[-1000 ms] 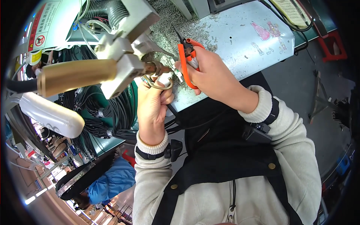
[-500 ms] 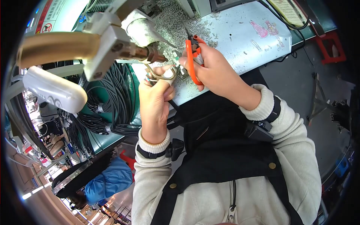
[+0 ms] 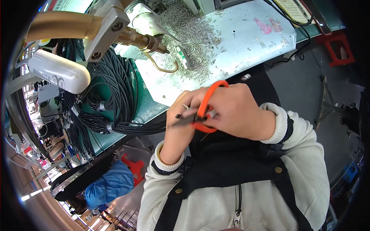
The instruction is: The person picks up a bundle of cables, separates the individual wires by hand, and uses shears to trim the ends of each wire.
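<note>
My right hand (image 3: 235, 111) is wrapped around pliers (image 3: 208, 102) with orange handles, their dark jaws pointing left across my left hand and blurred by motion. Close against it, my left hand (image 3: 179, 133) has its fingers closed on a black cable end (image 3: 178, 116), which shows as a small dark square tip. A pale pointed bit sticks up between the two hands. Both hands are in front of the table's near edge, over my black apron (image 3: 239, 158). Most of the left fingers are hidden behind the right hand and the pliers.
A machine head with a metal nozzle (image 3: 156, 45) and curved tube (image 3: 165, 70) overhangs the pale worktop (image 3: 246, 50). Many small metal pins (image 3: 192, 32) lie heaped there. Coiled black cables (image 3: 115, 88) cover the left side. Red stools and a person in blue (image 3: 110, 184) are beyond.
Both hands have drawn back from beneath the nozzle toward my body and come together. The pliers have swung from pointing away to pointing left, across my left hand.
</note>
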Action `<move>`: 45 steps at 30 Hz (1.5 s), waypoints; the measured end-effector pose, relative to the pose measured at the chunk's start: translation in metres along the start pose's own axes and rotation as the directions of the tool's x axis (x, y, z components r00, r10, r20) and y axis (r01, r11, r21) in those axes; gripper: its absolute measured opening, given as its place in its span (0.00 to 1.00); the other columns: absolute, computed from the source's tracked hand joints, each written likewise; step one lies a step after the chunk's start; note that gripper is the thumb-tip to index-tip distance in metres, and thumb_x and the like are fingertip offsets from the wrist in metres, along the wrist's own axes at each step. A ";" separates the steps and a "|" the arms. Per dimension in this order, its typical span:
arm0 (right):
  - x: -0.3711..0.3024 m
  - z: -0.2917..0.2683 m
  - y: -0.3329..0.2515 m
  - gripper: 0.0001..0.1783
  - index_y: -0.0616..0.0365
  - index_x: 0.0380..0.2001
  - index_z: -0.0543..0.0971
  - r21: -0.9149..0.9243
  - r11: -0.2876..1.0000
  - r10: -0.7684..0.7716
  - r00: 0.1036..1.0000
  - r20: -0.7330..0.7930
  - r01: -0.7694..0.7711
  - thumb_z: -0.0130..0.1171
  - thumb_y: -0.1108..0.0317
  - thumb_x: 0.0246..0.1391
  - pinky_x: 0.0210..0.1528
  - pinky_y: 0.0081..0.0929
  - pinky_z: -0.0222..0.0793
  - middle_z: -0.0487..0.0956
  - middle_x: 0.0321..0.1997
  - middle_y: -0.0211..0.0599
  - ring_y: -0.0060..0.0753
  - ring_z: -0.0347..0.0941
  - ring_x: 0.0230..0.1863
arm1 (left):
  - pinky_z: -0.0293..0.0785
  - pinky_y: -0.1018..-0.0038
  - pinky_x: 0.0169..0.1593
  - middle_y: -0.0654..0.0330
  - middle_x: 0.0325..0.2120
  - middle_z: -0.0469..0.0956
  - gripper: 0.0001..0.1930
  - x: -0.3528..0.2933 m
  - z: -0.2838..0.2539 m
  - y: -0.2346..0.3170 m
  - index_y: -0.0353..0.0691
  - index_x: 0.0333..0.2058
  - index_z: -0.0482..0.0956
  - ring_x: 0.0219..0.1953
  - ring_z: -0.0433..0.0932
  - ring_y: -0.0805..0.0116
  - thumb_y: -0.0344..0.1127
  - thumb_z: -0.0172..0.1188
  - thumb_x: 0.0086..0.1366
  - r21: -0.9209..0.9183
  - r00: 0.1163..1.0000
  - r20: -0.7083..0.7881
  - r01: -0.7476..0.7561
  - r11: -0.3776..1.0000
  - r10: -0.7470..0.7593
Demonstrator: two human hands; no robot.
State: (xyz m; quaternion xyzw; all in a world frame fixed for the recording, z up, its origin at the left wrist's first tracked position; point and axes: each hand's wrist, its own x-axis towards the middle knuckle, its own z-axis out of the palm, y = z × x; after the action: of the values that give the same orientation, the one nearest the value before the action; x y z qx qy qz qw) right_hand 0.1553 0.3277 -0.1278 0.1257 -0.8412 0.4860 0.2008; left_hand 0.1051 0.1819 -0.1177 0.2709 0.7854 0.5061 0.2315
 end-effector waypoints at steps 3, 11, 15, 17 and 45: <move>0.002 -0.010 0.000 0.10 0.59 0.32 0.72 0.141 0.954 0.263 0.965 0.016 -0.263 0.58 0.71 0.44 0.19 0.16 0.57 0.68 0.16 0.28 0.17 0.62 0.16 | 0.65 0.82 0.35 0.61 0.27 0.71 0.07 0.002 0.003 0.000 0.29 0.34 0.72 0.30 0.70 0.76 0.26 0.50 0.58 -0.364 0.985 -0.059 0.131 0.922 -0.163; -0.003 -0.002 0.010 0.13 0.57 0.32 0.73 -0.050 0.993 0.101 0.991 -0.083 -0.105 0.58 0.75 0.38 0.19 0.19 0.62 0.73 0.20 0.29 0.27 0.68 0.17 | 0.61 0.88 0.29 0.64 0.23 0.68 0.04 -0.002 -0.003 -0.007 0.30 0.28 0.70 0.25 0.67 0.82 0.19 0.53 0.52 -0.628 0.981 -0.107 0.060 0.776 -0.162; -0.003 -0.001 0.009 0.12 0.57 0.30 0.74 -0.306 0.946 -0.146 0.984 -0.107 0.107 0.57 0.76 0.37 0.19 0.18 0.62 0.73 0.21 0.28 0.28 0.68 0.18 | 0.60 0.89 0.28 0.64 0.23 0.68 0.07 -0.004 0.002 -0.008 0.30 0.29 0.70 0.25 0.66 0.83 0.17 0.55 0.50 -0.293 0.944 -0.330 -0.110 0.950 0.008; -0.005 0.000 0.012 0.11 0.57 0.30 0.74 -0.335 0.929 -0.204 0.973 -0.111 0.157 0.57 0.77 0.37 0.19 0.18 0.62 0.73 0.21 0.28 0.27 0.68 0.18 | 0.59 0.90 0.28 0.65 0.23 0.67 0.07 -0.004 0.003 -0.009 0.30 0.29 0.71 0.25 0.66 0.83 0.17 0.56 0.49 -0.211 0.931 -0.360 -0.152 0.966 0.068; -0.004 -0.001 0.013 0.06 0.63 0.27 0.70 0.349 0.887 0.319 0.948 0.009 -0.302 0.55 0.73 0.46 0.24 0.18 0.64 0.72 0.20 0.32 0.17 0.69 0.22 | 0.61 0.87 0.31 0.64 0.26 0.72 0.09 0.002 0.004 -0.006 0.31 0.32 0.71 0.26 0.68 0.81 0.21 0.58 0.50 -0.637 0.945 -0.184 0.093 0.765 -0.269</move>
State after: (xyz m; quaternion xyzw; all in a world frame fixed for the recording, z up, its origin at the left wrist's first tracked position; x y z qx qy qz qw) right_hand 0.1540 0.3348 -0.1393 0.0111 -0.7466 0.6550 0.1155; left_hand 0.1054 0.1837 -0.1254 0.0317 0.6213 0.7424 0.2486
